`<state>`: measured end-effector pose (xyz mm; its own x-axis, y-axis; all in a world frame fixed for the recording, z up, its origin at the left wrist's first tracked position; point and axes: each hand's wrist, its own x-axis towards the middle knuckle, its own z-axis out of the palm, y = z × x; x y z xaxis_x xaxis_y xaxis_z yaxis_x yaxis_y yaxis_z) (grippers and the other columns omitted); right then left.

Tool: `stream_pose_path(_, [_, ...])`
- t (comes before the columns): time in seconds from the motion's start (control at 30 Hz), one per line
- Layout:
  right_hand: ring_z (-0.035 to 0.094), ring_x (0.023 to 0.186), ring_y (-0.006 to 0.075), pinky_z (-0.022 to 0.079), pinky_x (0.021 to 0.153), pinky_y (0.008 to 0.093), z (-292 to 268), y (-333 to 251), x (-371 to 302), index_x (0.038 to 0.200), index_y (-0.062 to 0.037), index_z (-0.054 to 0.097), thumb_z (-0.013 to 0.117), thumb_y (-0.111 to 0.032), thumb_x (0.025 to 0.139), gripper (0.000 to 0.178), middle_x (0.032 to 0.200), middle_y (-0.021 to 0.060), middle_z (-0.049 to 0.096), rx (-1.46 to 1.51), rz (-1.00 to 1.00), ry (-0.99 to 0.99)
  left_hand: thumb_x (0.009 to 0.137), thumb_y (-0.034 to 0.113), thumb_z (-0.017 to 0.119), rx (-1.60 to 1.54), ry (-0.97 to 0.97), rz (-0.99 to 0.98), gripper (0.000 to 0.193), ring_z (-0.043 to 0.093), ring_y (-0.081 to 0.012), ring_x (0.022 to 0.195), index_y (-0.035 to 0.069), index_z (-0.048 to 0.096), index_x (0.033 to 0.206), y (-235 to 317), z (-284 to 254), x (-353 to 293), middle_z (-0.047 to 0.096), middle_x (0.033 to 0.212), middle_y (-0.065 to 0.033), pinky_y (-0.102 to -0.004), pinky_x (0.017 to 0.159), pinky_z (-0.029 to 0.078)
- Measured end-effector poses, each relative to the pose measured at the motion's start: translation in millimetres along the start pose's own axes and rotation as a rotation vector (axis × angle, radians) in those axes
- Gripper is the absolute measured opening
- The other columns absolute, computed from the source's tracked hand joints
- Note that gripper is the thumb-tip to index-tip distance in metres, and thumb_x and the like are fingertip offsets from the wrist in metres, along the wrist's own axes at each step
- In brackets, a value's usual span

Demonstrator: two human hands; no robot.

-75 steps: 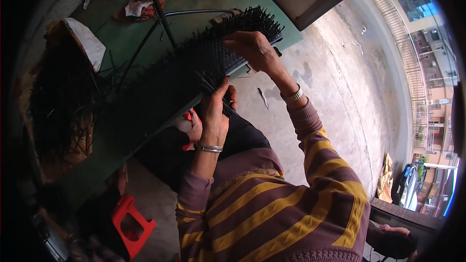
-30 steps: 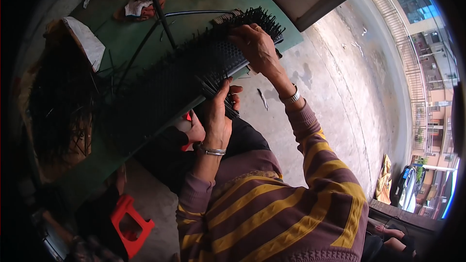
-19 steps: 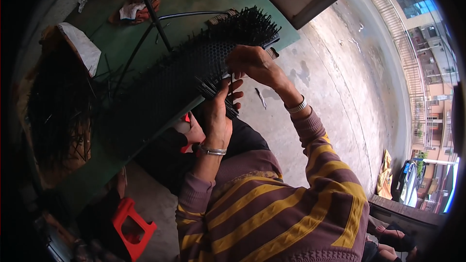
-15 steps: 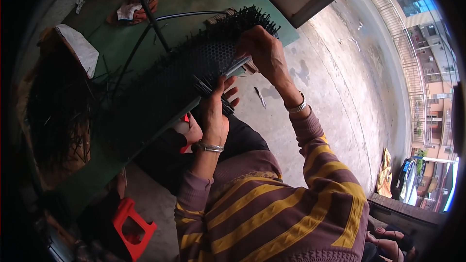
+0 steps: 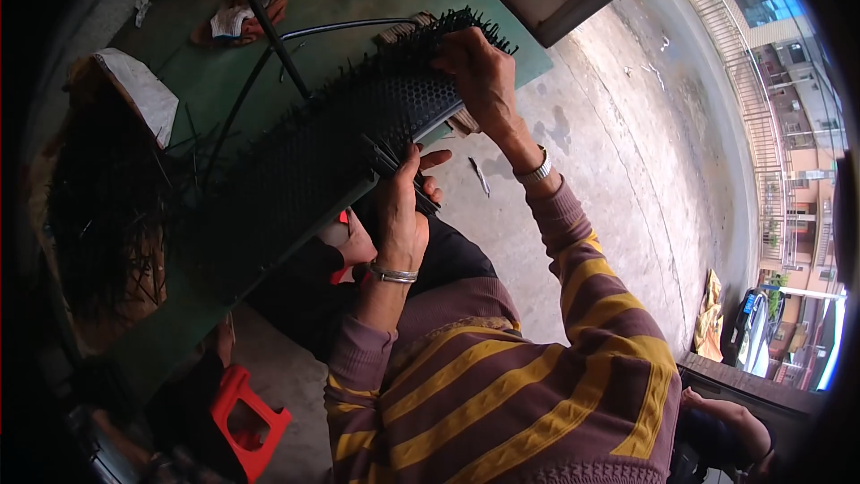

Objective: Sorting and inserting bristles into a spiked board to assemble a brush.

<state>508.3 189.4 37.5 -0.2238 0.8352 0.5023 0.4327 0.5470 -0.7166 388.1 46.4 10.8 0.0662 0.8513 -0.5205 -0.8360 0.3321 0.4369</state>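
Observation:
A long black panel full of small holes [image 5: 403, 106] lies slantwise on the green table. Thin black pieces [image 5: 394, 58] stand up out of it in a dense, spiky band along the far edge and at the right end. My left hand [image 5: 401, 215], at the panel's near edge, is closed round a bundle of thin black strips [image 5: 383, 156], its outer fingers partly stretched. My right hand [image 5: 482, 76] is over the right end of the panel, touching the spiky band. Its fingers are pinched together, and whatever is between them is hidden.
A dark metal bar frame [image 5: 285, 38] stands behind the panel on the green table [image 5: 528, 49]. An open box of black strips [image 5: 107, 206] is at the left. Cloths [image 5: 246, 13] lie at the back. A red stool [image 5: 246, 426] and another person's hand [image 5: 358, 240] are below the table.
My right hand has moved slightly left and farther away over the panel's spiky end. My left hand has shifted a little right, still round the bundle, with its index finger stretched more.

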Motion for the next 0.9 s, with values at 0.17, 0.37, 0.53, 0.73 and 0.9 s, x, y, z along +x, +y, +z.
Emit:
stream_pose_path(0.17, [0.070,0.081,0.0157,0.056,0.070,0.0255,1,0,0,0.102,0.0013,0.059,0.052,0.003,0.094,0.011,0.088,0.0082,0.069,-0.005,-0.001,0.004,0.096,0.025,0.058,0.014,0.004,0.031,0.019,0.043,-0.0089,0.060,0.008,0.055,0.105,-2,-4,1,0.068,0.096,-0.0131,-0.0243,0.057,0.038])
stream_pose_path(0.37, [0.070,0.081,0.0152,0.056,0.070,0.0252,0,-3,2,0.102,0.0018,0.059,0.053,0.004,0.093,0.011,0.087,0.0088,0.069,-0.003,-0.006,0.001,0.094,0.022,0.062,0.011,0.015,0.078,0.018,0.049,-0.0099,0.061,0.007,0.058,0.103,-4,-4,0,0.064,0.086,-0.0092,-0.0249,0.056,0.040])
stream_pose_path(0.53, [0.069,0.081,0.0153,0.054,0.070,0.0262,2,6,0,0.104,0.0006,0.061,0.056,0.003,0.090,0.015,0.086,0.0096,0.068,-0.011,-0.024,-0.023,0.093,0.022,0.064,0.011,0.020,0.086,0.022,0.049,-0.0098,0.061,0.005,0.059,0.106,-6,-6,1,0.060,0.079,-0.0053,-0.0252,0.055,0.040])
stream_pose_path(0.73, [0.068,0.077,0.0154,0.053,0.068,0.0279,9,10,9,0.105,-0.0031,0.065,0.058,0.002,0.088,0.020,0.085,0.0097,0.068,-0.113,-0.101,0.004,0.093,0.022,0.064,0.006,0.012,0.101,0.023,0.049,-0.0100,0.059,0.003,0.059,0.105,-8,-3,0,0.059,0.078,-0.0046,-0.0253,0.054,0.039])
stream_pose_path(0.9, [0.059,0.092,0.0235,0.043,0.080,0.0346,11,10,0,0.100,-0.0140,0.068,0.063,-0.009,0.082,0.020,0.097,0.0044,0.065,-0.452,-0.241,0.032,0.094,0.022,0.062,0.018,0.027,0.076,0.023,0.049,-0.0100,0.059,0.003,0.060,0.107,-8,-2,0,0.059,0.077,-0.0042,-0.0254,0.054,0.039])
